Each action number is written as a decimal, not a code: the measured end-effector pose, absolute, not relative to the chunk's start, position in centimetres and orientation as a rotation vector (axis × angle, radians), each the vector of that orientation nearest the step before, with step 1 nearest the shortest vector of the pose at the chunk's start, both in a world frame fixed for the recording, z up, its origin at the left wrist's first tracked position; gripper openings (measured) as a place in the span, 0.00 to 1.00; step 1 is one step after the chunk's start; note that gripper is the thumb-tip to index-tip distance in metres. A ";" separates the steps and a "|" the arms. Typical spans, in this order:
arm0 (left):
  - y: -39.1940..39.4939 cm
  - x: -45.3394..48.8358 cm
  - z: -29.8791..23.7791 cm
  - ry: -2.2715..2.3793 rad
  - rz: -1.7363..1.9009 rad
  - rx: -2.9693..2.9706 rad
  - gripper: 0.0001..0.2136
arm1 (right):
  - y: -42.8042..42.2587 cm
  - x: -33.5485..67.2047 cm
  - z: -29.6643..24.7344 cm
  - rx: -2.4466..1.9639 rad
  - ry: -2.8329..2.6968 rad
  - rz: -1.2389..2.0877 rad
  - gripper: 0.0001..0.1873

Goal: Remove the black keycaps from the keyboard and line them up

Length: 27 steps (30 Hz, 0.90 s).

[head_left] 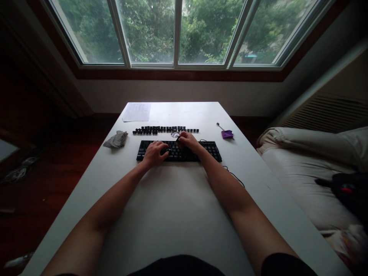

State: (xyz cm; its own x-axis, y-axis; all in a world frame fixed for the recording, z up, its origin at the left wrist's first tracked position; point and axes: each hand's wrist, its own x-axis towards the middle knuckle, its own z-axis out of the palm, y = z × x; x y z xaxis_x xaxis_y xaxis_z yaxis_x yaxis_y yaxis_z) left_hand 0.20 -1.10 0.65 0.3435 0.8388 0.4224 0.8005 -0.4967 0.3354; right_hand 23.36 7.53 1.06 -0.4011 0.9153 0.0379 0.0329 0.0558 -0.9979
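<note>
A black keyboard (211,149) lies across the white table in front of me. My left hand (155,152) rests on its left half, with the fingers spread and the thumb apart. Over the middle of the keyboard, my right hand (188,142) is closed in a pinch. A small black piece shows at its fingertips; whether it is a keycap or a tool is too small to tell. Loose black keycaps (148,130) stand in uneven rows behind the keyboard. Just behind my right fingertips is a small round, shiny thing (174,134), partly covered by the hand.
The white table (178,199) reaches toward a window. A grey cloth (116,139) lies at left, a printed paper (137,112) at the far left corner. At right are a small brush (220,126), a purple cloth (227,134) and a black cable (237,179). A pale sofa (304,165) stands beside the table.
</note>
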 end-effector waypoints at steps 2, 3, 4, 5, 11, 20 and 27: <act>-1.3 0.5 0.7 1.597 0.845 2.538 0.11 | 7.6 23.4 1.0 -0.973 -1.571 1.445 0.09; -1.4 0.7 0.8 1.618 0.832 2.548 0.11 | 7.6 23.4 1.0 -0.970 -1.574 1.444 0.08; -1.4 0.8 0.8 1.629 0.816 2.558 0.11 | 7.6 23.4 1.0 -0.971 -1.576 1.444 0.08; -1.4 0.9 0.9 1.632 0.801 2.567 0.11 | 7.5 23.4 1.0 -0.976 -1.578 1.444 0.08; -1.4 1.0 0.7 1.577 0.811 2.570 0.08 | 7.4 23.2 1.2 -0.987 -1.582 1.494 0.07; -0.8 0.2 1.1 1.399 0.855 2.443 0.08 | 7.9 23.6 0.6 -0.972 -1.535 1.521 0.09; 2.0 -1.3 1.3 1.571 0.893 2.268 0.08 | 7.9 23.7 0.4 -0.958 -1.446 1.581 0.10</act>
